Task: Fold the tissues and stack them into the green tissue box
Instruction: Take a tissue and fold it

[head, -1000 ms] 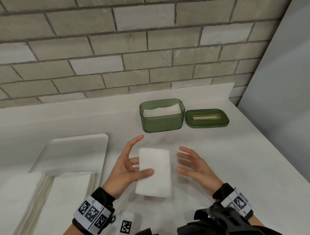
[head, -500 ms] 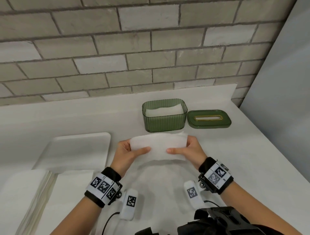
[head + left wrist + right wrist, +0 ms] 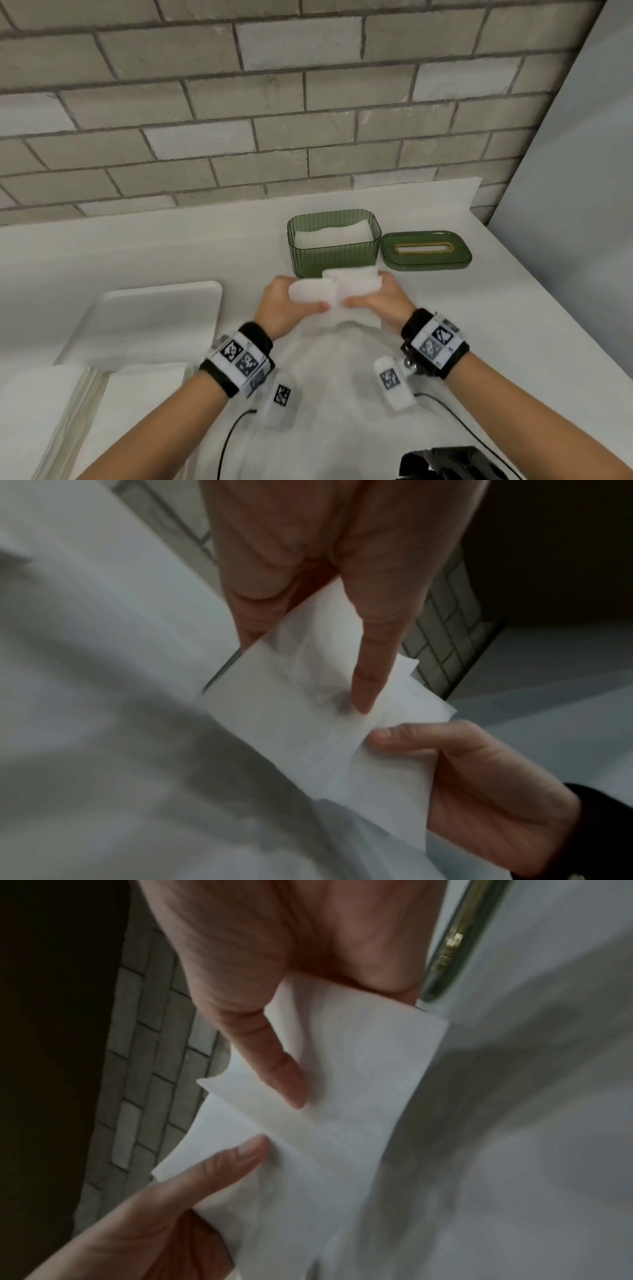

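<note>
Both hands hold a folded white tissue [image 3: 334,291] in the air just in front of the green tissue box [image 3: 334,253]. My left hand [image 3: 287,305] pinches its left end, thumb on the near face. My right hand [image 3: 380,298] pinches its right end the same way. The left wrist view shows the tissue [image 3: 308,710] under my left thumb, with the right hand's thumb at its lower edge. In the right wrist view the tissue [image 3: 342,1096] bends between both thumbs. The box stands open with folded white tissues [image 3: 332,234] inside.
The green lid [image 3: 426,251] with a gold-rimmed slot lies right of the box. A white tray [image 3: 150,318] sits at the left, and stacks of unfolded tissues [image 3: 51,411] lie in front of it. A brick wall stands behind the counter; a grey panel is at the right.
The tissue lay flat on the counter under open hands; both hands picked it up by its ends and carried it up toward the box, bending it in the middle.
</note>
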### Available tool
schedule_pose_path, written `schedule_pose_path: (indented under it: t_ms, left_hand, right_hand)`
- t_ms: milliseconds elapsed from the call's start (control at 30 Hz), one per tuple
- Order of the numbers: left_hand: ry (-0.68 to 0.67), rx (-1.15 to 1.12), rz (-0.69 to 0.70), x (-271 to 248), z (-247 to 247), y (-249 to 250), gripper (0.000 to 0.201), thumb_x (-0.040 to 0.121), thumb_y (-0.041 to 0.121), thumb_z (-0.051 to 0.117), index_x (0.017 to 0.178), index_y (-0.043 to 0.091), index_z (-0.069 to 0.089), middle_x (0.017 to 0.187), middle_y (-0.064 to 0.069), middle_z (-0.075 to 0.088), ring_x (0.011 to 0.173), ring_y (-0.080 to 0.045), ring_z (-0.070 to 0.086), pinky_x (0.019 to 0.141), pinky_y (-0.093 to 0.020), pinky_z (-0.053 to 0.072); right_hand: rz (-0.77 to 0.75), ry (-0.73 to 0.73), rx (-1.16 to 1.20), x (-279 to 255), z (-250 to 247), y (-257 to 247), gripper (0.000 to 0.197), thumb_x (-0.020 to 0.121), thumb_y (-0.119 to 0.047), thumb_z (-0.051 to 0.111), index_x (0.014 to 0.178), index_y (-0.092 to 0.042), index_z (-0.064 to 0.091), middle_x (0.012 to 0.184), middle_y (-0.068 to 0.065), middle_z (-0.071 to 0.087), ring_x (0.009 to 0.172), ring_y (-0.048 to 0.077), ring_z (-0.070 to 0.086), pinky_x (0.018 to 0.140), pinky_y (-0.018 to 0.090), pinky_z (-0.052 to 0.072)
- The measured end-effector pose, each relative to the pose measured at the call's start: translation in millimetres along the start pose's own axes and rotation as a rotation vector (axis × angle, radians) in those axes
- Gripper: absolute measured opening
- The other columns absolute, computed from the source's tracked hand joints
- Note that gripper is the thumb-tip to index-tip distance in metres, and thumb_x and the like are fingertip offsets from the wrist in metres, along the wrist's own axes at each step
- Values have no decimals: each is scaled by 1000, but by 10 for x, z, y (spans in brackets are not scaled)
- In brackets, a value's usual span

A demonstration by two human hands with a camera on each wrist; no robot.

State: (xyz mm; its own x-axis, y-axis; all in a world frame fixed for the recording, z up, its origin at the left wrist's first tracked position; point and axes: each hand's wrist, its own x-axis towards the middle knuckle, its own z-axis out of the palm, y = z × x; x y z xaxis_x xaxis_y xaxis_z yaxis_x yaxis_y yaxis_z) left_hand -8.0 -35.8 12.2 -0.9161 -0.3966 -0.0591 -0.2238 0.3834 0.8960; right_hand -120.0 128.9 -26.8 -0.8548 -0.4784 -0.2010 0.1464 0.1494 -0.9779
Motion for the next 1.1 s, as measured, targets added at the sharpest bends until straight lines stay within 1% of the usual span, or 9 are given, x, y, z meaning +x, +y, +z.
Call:
schedule_pose_path:
  t_ms: [133,200,400,533,633,767,933,1000,1100]
  left_hand:
    - [88,-71,45,687,-252,433,24,69,7,85,87,13,71,93,-9,71,86,-20,67,77,-33,57]
    - [105,-161,16,972,-319,548,32,72,-1,80,101,8,68,106,-14,70,94,-25,67,83,-39,57]
    - [173,35,-15,1414,-161,473,63,76,-2,74,125,10,36,86,-7,49,65,-12,45,44,-18,45]
    - [122,213,-8,1574,-129,357,56,72,-9,70,106,16,34,89,-13,48,68,-24,52,59,-43,59]
    - [67,363,-26,1627,-80,348,55,72,-12,69,112,10,37,92,-10,44,78,-34,61,67,-53,59]
    - [2,654,51,1601,11,296,40,82,-5,62,118,1,45,110,-22,53,92,-37,62,72,-37,54]
    - [25,857,287,1523,40,255,21,94,19,56,104,2,61,116,-15,54,108,-29,53,84,-39,49]
    - [33,851,398,1472,63,240,41,98,36,47,84,3,68,100,-12,63,97,-28,60,83,-42,50]
    - [-214,852,212,1393,79,238,70,96,58,31,62,4,60,64,-10,60,64,-27,61,69,-36,51]
  right_hand:
    - [-162,154,-10,530,-180,-760,39,65,5,80,101,-3,67,104,13,70,97,28,68,88,43,55]
    - [-226,171,-120,789,-245,-1008,41,71,0,78,108,-10,64,108,11,68,101,27,65,91,42,54]
    - [-259,177,-498,1159,-262,-946,71,76,1,71,133,-19,34,102,13,53,90,24,53,72,27,46]
    - [-277,79,-681,1232,-249,-805,75,76,4,66,134,-25,28,83,8,49,72,21,51,63,33,52]
    - [-256,24,-880,1277,-208,-775,74,77,6,64,133,-24,27,75,1,40,65,19,46,54,29,46]
    - [-262,5,-1101,1244,-134,-757,63,81,9,56,129,-20,29,86,8,47,73,28,56,66,39,54]
    - [-510,64,-1199,1170,-110,-816,30,86,-10,62,114,-11,51,105,10,54,90,27,55,76,37,48]
    - [-564,15,-1277,1126,-100,-768,22,96,-31,50,92,-12,61,89,4,60,83,23,56,82,37,44]
    - [-388,-162,-1537,1029,-86,-680,49,101,-37,24,82,-13,62,63,-2,49,68,21,51,89,37,39]
